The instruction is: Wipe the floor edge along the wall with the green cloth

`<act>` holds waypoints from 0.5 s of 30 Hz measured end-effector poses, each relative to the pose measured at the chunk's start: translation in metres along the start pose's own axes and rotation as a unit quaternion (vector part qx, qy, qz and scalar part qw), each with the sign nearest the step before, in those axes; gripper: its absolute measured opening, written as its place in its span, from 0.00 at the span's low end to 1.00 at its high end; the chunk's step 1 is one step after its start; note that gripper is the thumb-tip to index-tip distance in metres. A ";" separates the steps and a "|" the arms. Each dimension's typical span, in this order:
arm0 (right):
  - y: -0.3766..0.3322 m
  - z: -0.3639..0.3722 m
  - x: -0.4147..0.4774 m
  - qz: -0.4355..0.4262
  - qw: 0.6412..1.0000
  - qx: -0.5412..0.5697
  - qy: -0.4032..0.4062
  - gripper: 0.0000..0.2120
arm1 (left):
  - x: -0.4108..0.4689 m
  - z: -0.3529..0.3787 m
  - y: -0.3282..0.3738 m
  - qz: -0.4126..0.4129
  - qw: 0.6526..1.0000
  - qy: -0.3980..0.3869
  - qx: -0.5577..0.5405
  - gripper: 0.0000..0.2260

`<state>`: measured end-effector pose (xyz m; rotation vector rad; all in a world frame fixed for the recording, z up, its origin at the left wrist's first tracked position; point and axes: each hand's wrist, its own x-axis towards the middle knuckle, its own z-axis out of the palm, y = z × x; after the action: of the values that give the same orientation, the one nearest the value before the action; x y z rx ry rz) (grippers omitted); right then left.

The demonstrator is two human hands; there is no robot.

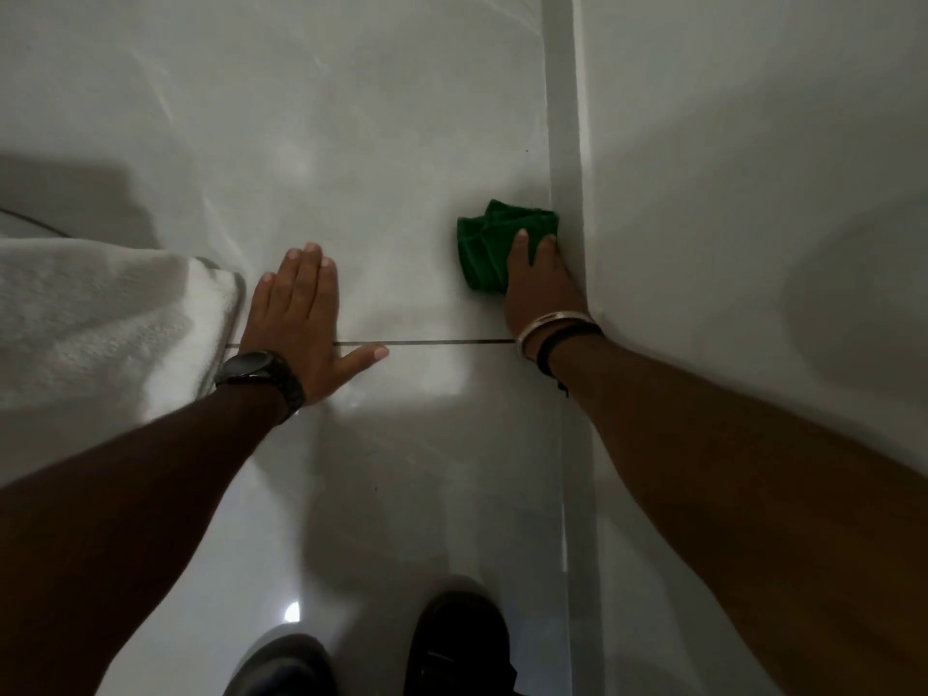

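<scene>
Green cloth work is viewed from above, looking down at a pale, glossy tiled floor that meets a white wall on the right. Nearest, two dark shoes are seen at the bottom edge, and both bare forearms are stretched forward from there.

A little farther, a dark grout line is crossed by both wrists. The left hand is laid flat on the tile with fingers spread wide and nothing held; a dark watch is worn on its wrist. It appears to be used as a prop for body weight. To its left, the corner of a white textured fabric, perhaps a towel or bedding, is seen.

On the right, the right hand, with bangles at the wrist, is pressed palm down on the near part of the bunched cloth, fingers only slightly parted. The cloth is pushed against the grey skirting strip where floor and wall meet, its far end just touching that strip.

The wiping stroke along the edge is judged to be under way. Farther on, the strip and floor edge run on toward the top of the view, so that stretch is probably left to be wiped. The next move would call for the cloth to be slid away along the strip, kept tight in the corner, with firm downward pressure.
</scene>
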<state>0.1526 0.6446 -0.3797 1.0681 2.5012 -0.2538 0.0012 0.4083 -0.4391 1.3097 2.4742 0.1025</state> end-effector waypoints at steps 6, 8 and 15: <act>0.004 0.048 -0.086 0.013 1.000 0.009 -0.015 0.25 | -0.002 -0.002 0.001 -0.010 1.000 -0.017 -0.006 0.53; 0.010 0.068 -0.131 0.018 0.999 0.027 -0.034 0.26 | -0.002 -0.001 0.002 -0.011 1.000 -0.021 -0.009 0.54; 0.002 0.101 -0.211 0.044 0.996 0.077 0.021 0.29 | -0.002 -0.002 0.001 -0.007 1.000 -0.010 -0.013 0.52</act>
<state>0.3152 0.4771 -0.3788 1.2528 2.4965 -0.4068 0.0020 0.4079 -0.4362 1.2767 2.4563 0.1169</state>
